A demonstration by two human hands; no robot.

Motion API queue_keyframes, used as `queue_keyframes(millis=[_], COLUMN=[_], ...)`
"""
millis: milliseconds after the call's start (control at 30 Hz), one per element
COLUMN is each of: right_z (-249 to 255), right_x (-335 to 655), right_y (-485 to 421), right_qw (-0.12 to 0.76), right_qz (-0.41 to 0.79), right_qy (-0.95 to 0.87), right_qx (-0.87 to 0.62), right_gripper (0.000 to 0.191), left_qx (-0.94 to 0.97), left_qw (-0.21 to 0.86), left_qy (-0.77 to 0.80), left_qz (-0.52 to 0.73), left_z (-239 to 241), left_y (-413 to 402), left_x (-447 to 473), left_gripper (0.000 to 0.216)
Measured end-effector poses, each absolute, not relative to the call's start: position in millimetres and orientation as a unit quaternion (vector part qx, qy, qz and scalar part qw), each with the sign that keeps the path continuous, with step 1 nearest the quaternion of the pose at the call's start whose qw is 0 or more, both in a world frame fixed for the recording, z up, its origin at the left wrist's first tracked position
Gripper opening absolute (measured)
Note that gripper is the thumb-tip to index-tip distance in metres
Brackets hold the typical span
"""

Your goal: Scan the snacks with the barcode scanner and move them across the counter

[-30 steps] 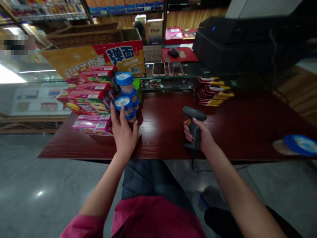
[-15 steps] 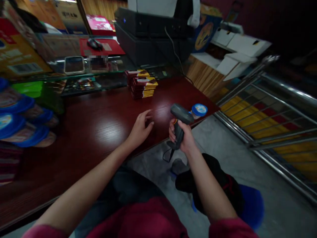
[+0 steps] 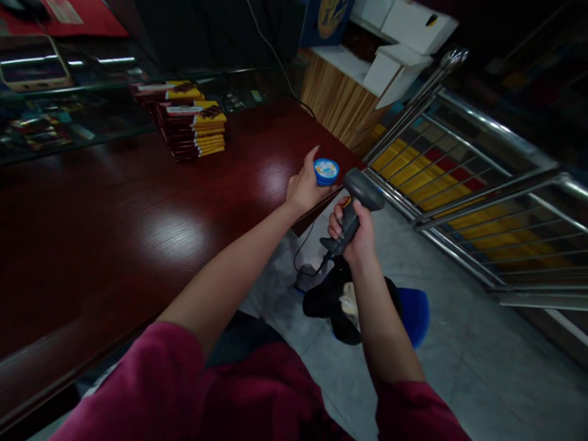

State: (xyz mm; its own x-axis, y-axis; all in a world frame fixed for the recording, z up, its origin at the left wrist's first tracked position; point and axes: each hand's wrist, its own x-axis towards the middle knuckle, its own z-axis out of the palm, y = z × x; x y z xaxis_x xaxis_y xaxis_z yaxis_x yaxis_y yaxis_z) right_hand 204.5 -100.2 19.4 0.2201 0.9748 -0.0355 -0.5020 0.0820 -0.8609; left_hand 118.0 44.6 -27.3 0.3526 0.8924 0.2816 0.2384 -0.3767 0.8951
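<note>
My right hand (image 3: 353,226) is wrapped round the grip of a dark grey handheld barcode scanner (image 3: 362,193), beyond the counter's front edge. A cord hangs from the scanner's base. My left hand (image 3: 305,187) reaches to a small tub with a blue lid (image 3: 326,172) near the counter's right corner. Its thumb and fingers are spread on two sides of the tub, thumb behind and fingers in front. The tub stands upright, its body mostly hidden by the hand and the lid. Further left, chocolate bars in maroon and yellow wrappers (image 3: 197,125) lie stacked on the counter.
The dark red wooden counter (image 3: 114,202) ends near a metal railing (image 3: 482,190). A glass shelf holding a phone (image 3: 34,64) runs along the back. White boxes (image 3: 418,27) sit at the back right. A blue stool (image 3: 413,315) with black cloth on it stands on the floor.
My left hand has moved right, from bare counter to the blue-lidded tub. The scanner stays in my right hand. The view has turned right and down.
</note>
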Motion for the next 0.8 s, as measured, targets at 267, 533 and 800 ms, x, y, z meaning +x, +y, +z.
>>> queue_keyframes(millis=[267, 533, 800], right_z=[27, 33, 31], right_x=[171, 73, -65], right_y=[-94, -82, -76], right_qw=[0.639, 0.55, 0.372], right_qz=[0.592, 0.688, 0.83], right_qy=[-0.312, -0.338, -0.357], right_qx=[-0.38, -0.333, -0.212], right_gripper=[0.024, 0.025, 0.023], left_qx=[0.697, 0.599, 0.433], left_qw=[0.413, 0.42, 0.433], left_qy=[0.318, 0.42, 0.488], left_qz=[0.492, 0.537, 0.622], left_z=[-30, -20, -3], left_y=[45, -19, -100], left_x=[52, -140, -313], left_gripper=[0.103, 0.079, 0.068])
